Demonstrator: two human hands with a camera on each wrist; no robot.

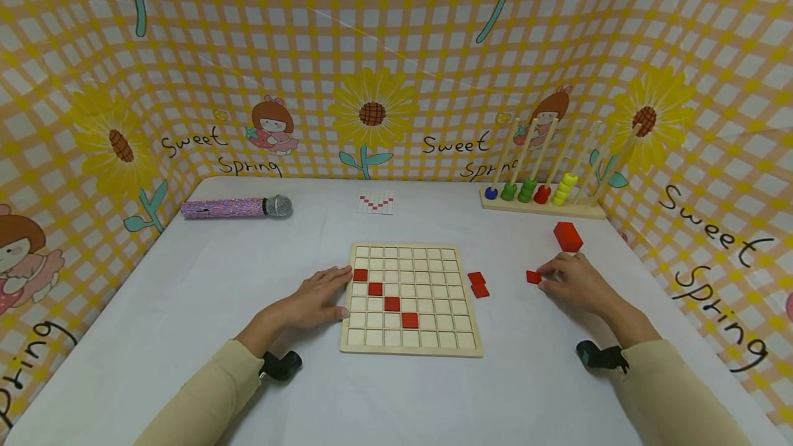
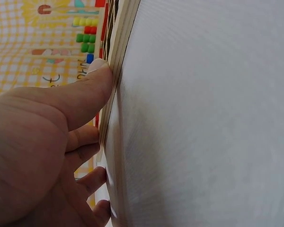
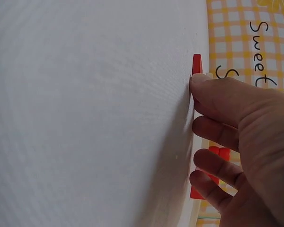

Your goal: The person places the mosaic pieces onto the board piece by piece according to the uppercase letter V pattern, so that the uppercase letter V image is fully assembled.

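Four red tiles [image 1: 392, 304] sit in the board [image 1: 411, 352] at lower centre, like the left arm of the V on the card [image 1: 375, 207], leaving two loose tiles [image 1: 480, 290] beside it and one tile [image 1: 532, 277] pinched by the right hand [image 1: 576, 282], the left hand [image 1: 312, 300] resting extended fingers against the board's edge.

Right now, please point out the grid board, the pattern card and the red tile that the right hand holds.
Grid board [image 1: 409, 303]: head view, bare square near its middle.
Pattern card [image 1: 376, 202]: head view, its printed face.
Red tile [image 1: 533, 277]: head view, its upper face.
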